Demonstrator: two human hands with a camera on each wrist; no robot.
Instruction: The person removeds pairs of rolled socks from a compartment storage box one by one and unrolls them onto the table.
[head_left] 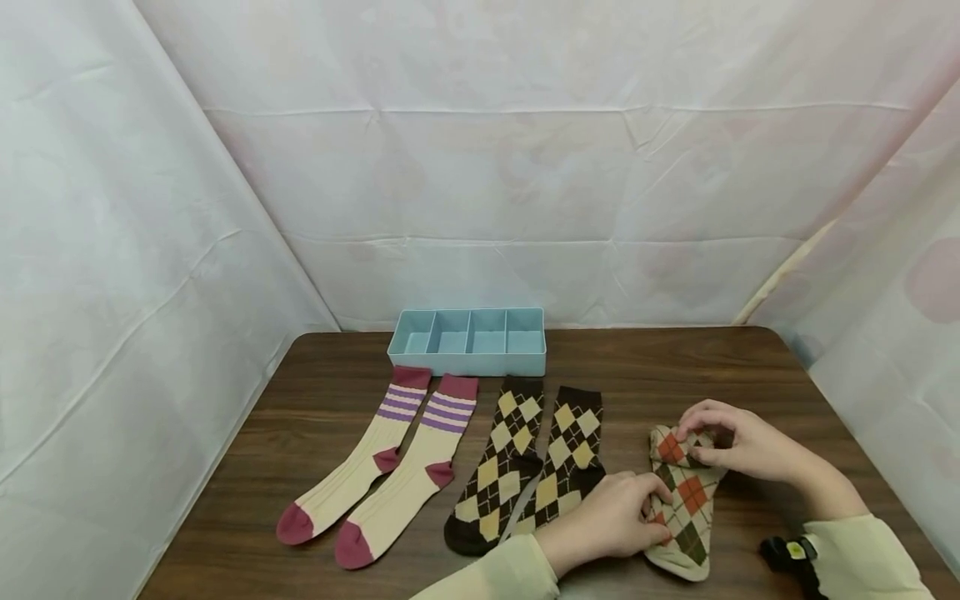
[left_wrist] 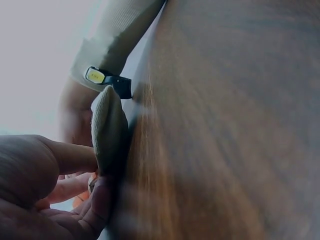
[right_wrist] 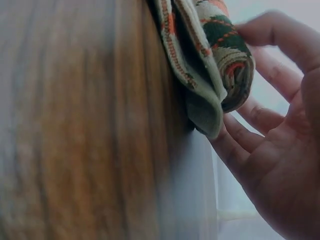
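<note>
At the right of the table lies a pair of beige argyle socks (head_left: 692, 493) with orange and green diamonds, its far end rolled over toward the near end. My right hand (head_left: 750, 442) grips that roll; the right wrist view shows the thumb against the rolled sock (right_wrist: 230, 42) and the other fingers behind it. With thumb and fingers, my left hand (head_left: 609, 517) pinches the left edge of the lower part. Up close in the left wrist view, the sock's edge (left_wrist: 108, 131) stands at those fingertips. The far side of the roll is partly hidden by the right hand.
Two brown argyle socks (head_left: 491, 467) lie flat just left of the left hand, its forearm partly covering one. Further left are two cream socks (head_left: 405, 483) with maroon toes and purple stripes. A light blue divided box (head_left: 467, 364) stands at the table's (head_left: 675, 358) back edge.
</note>
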